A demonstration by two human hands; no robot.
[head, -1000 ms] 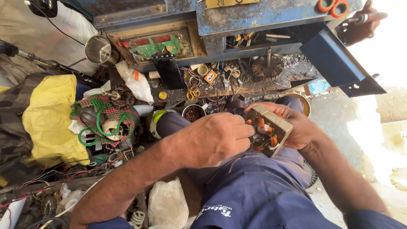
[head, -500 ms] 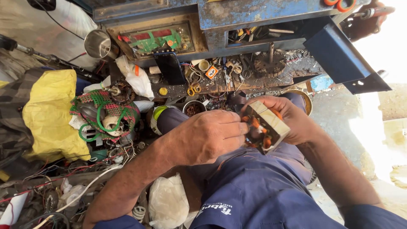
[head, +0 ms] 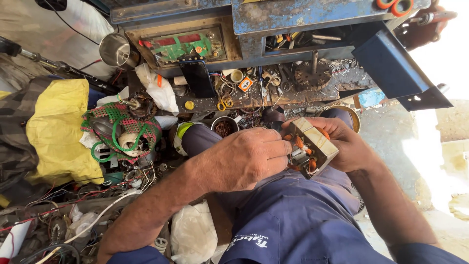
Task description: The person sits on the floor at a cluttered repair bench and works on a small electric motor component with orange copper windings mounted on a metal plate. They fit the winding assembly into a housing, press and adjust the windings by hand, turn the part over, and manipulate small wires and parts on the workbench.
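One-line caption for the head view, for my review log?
Right hand holds a square motor stator with copper windings while left hand fingers work at it, above a cluttered blue workbench.

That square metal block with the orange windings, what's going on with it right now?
A person seated in blue work trousers holds the motor stator over their lap. The right hand cradles it from behind, while the left hand has its fingertips at the copper-coloured windings on the open face. In front stands a cluttered blue workbench with small parts, a steel cup and a yellow cloth off to the side.
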